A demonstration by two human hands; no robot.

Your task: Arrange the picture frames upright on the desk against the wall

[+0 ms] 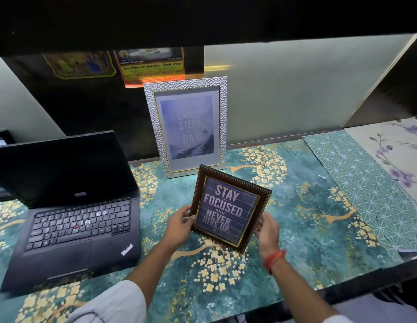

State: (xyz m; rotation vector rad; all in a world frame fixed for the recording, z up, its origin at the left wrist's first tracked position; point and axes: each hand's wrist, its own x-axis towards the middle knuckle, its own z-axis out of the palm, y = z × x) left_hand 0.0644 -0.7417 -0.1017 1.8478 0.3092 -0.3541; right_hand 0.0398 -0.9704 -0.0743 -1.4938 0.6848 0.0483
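Observation:
A small dark brown picture frame (228, 208) reading "Stay focused and never give up" is held above the desk (303, 215), tilted to the right. My left hand (179, 223) grips its left edge and my right hand (268, 231) grips its right edge. Behind it a taller silver textured frame (186, 127) with a blue "Small steps" print stands upright, leaning against the wall at the back of the desk.
An open black laptop (72, 206) sits on the left of the desk. Patterned sheets (375, 183) lie on the right side. Posters (151, 64) hang on the wall under a dark overhead shelf (202, 17). The desk is covered in teal floral print.

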